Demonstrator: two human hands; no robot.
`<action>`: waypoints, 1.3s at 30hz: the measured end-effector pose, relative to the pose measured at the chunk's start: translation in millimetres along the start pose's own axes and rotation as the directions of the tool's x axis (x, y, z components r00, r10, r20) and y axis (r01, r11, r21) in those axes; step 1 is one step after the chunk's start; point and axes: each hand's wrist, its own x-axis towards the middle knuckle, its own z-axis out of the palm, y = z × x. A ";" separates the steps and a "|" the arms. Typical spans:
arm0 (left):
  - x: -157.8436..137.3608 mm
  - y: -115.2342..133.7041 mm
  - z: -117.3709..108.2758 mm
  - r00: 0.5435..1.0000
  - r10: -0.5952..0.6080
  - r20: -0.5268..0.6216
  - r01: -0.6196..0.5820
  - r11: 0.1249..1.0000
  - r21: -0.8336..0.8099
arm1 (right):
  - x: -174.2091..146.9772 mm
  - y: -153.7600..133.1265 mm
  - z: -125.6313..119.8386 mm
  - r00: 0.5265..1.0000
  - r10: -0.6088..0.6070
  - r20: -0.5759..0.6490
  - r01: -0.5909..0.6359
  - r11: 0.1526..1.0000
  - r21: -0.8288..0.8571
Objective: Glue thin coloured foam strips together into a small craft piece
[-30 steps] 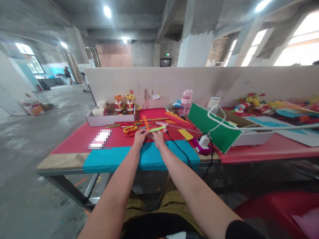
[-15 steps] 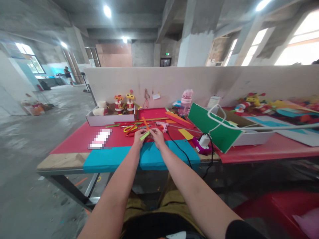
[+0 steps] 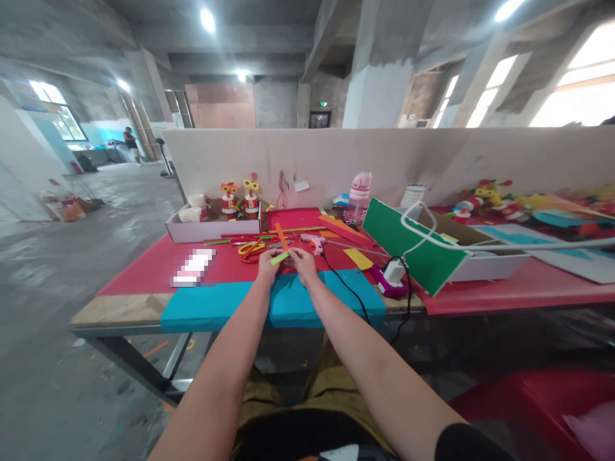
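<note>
Over the blue sheet (image 3: 216,306) at the table's front, my two hands meet. My left hand (image 3: 268,264) pinches a light green paper strip (image 3: 278,258), its free end angled down to the left. Close beside it, my right hand (image 3: 302,264) has its fingers closed where the green strip crosses an orange paper strip (image 3: 281,237). The orange strip points up and away from my fingers. Just beyond the hands lie yellow-handled scissors (image 3: 252,247) and a pink glue gun (image 3: 313,242). My fingers partly hide where the strips meet.
A white box (image 3: 216,231) holds paper cups and small cup figures. To the right stand a green board (image 3: 408,246), a purple power strip (image 3: 389,282) with a white plug, and a pink bottle (image 3: 360,195). A yellow paper piece (image 3: 358,258) lies nearby. A partition (image 3: 307,153) backs the table.
The orange strip has tipped slightly more upright and the green strip has turned a little flatter. Both hands stay almost in place.
</note>
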 end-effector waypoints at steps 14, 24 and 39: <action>2.3 -0.2 0.6 0.998 0.063 -0.017 -0.063 0.998 0.025 | -1.5 -0.7 1.0 0.999 -0.032 -0.009 0.032 0.998 -0.054; 1.4 1.7 -2.8 0.999 0.037 -0.002 -0.037 0.999 -0.022 | -3.5 -1.2 1.9 0.998 -0.061 0.003 0.061 0.991 -0.123; 0.7 3.1 -1.0 1.000 0.022 -0.001 -0.022 1.000 -0.014 | -3.0 -1.0 2.1 0.997 -0.083 0.000 0.083 0.989 -0.123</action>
